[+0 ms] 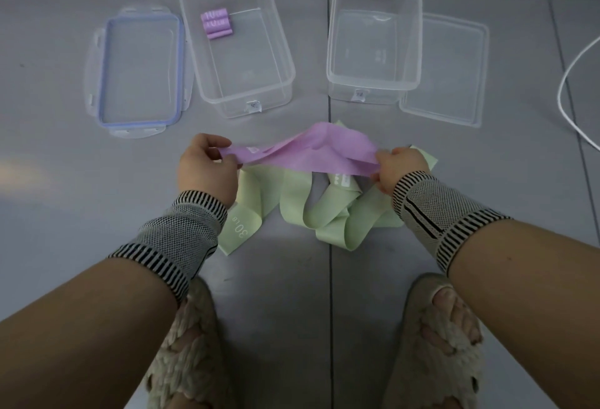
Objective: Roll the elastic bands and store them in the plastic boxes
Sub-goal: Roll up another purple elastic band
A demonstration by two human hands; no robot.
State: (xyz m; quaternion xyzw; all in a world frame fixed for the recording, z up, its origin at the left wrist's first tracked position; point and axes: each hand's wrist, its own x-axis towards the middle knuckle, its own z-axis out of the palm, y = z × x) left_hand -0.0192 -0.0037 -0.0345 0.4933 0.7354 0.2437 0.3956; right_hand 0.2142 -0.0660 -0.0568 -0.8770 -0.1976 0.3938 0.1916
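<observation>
Between the 2 hands, just below the middle of the view, a purple elastic band [311,152] hangs stretched out flat above the grey floor [48,148]. At 9 o'clock of the band, the left hand [207,169] is closed, pinching the band's end between thumb and fingers. At 3 o'clock, the right hand [401,168] is likewise closed, gripping the other end. Both wrists wear striped knit wrist sleeves [181,233].

Under the held band, toward 6 o'clock, loose green elastic bands [311,210] lie tangled on the floor; 1 is marked "30 LB".

At 11 o'clock stands the left plastic box [276,61], open, with rolled purple bands [216,24] in its far left corner. I cannot tell how many rolls there are. Its blue-rimmed lid [138,70] lies just beside it at 9 o'clock. At 1 o'clock stands the right plastic box [373,82], open, with a clear lid [448,70] partly tucked under its right side. A white cable [574,64] curves at the right edge. At 6 o'clock, 2 feet in woven slippers [181,343] show.
</observation>
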